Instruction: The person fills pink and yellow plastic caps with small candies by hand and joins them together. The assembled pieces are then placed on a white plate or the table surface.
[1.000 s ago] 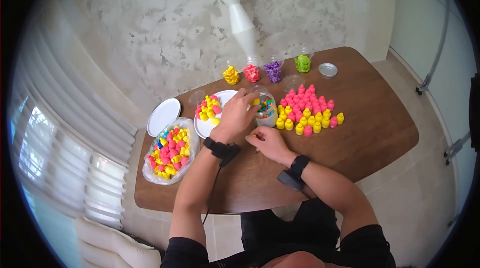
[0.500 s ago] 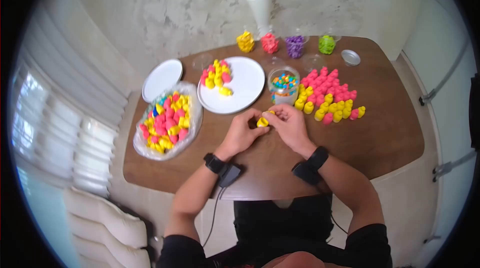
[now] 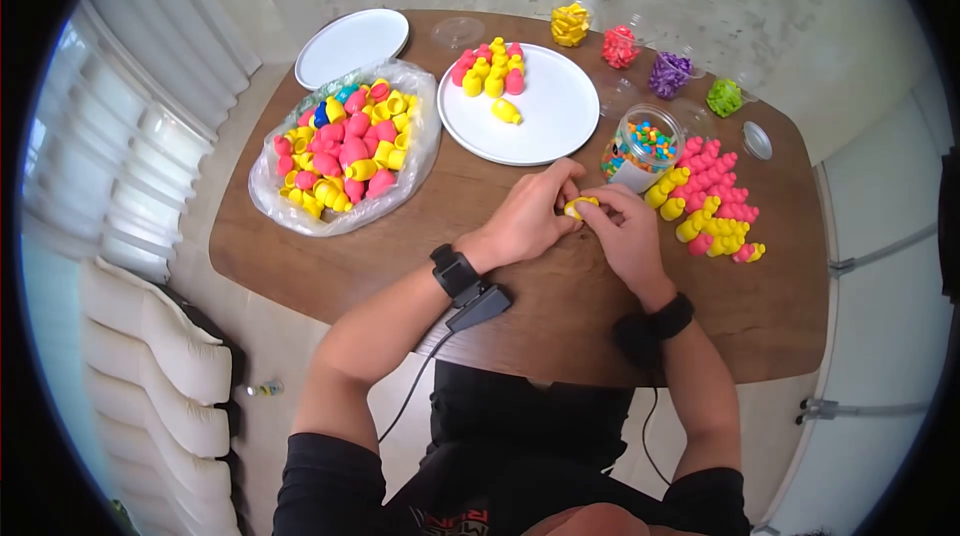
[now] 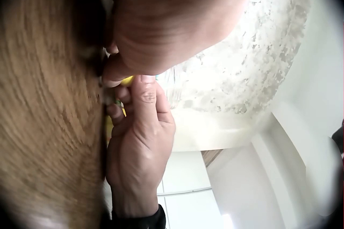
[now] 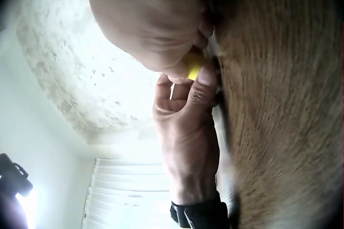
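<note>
In the head view, my left hand (image 3: 530, 216) and right hand (image 3: 628, 236) meet above the table's front half, both pinching a small yellow piece (image 3: 580, 206). Fingers hide much of it, so I cannot tell if it is in one or two parts. The left wrist view has the right hand (image 4: 142, 151) with its thumb against a bit of yellow (image 4: 128, 81). From the right wrist, the left hand (image 5: 188, 132) touches the yellow piece (image 5: 195, 68). Just beyond the hands stands a jar of small colourful pieces (image 3: 650, 140).
On the left lies a plastic bag (image 3: 425, 141) of pink and yellow parts. A white plate (image 3: 550, 126) holds pink and yellow bottle-shaped pieces; another white plate (image 3: 352, 44) is behind. Pink pieces (image 3: 705, 171) and yellow ones stand right. Cups (image 3: 620, 48) line the back.
My left hand has come down from the jar to meet the right hand, and both now hold the yellow piece. The head view has shifted, moving the table within the picture.
</note>
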`<state>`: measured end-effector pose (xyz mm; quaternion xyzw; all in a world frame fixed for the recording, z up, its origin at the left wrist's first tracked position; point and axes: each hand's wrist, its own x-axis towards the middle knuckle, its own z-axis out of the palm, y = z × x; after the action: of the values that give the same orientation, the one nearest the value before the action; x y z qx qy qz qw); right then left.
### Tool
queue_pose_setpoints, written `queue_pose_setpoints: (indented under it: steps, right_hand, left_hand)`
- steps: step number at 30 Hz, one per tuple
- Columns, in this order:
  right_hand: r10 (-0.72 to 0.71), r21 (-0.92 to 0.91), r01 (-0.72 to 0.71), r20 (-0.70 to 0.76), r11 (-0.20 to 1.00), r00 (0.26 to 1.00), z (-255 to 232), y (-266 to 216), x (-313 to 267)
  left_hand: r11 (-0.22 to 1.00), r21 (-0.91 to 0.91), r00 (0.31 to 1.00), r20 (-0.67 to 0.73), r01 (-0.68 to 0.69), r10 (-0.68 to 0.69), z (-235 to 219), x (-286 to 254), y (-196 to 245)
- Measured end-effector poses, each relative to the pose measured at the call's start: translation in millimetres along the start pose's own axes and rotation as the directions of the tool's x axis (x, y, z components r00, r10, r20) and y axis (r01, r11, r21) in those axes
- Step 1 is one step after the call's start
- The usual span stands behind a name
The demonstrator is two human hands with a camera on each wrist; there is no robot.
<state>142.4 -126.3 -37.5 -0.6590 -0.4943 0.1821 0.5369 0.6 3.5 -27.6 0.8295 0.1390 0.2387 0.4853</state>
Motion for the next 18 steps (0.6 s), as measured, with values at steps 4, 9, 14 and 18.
queue_pose_setpoints:
  steps: [4,9,14,18]
  right_hand:
    - [0.019,0.011,-0.019,0.023,1.000,1.000,-0.3,-4.9,-0.6]
    - [0.073,0.030,-0.076,0.076,0.997,0.994,-4.2,-3.7,-2.9]
    - [0.037,0.049,-0.041,0.091,0.998,0.995,-4.0,-1.4,-2.3]
    - [0.029,0.054,-0.033,0.074,0.998,0.997,-3.3,-2.3,-2.1]
  left_hand:
    - [0.999,0.049,1.000,0.007,-0.010,0.010,-1.6,0.0,2.0]
    - [0.999,0.037,1.000,0.023,-0.015,0.014,-1.3,0.6,0.5]
    - [0.998,0.058,0.998,0.060,-0.016,0.013,-3.3,1.3,1.6]
    - [0.998,0.056,0.995,0.097,-0.020,0.015,-6.8,2.1,4.2]
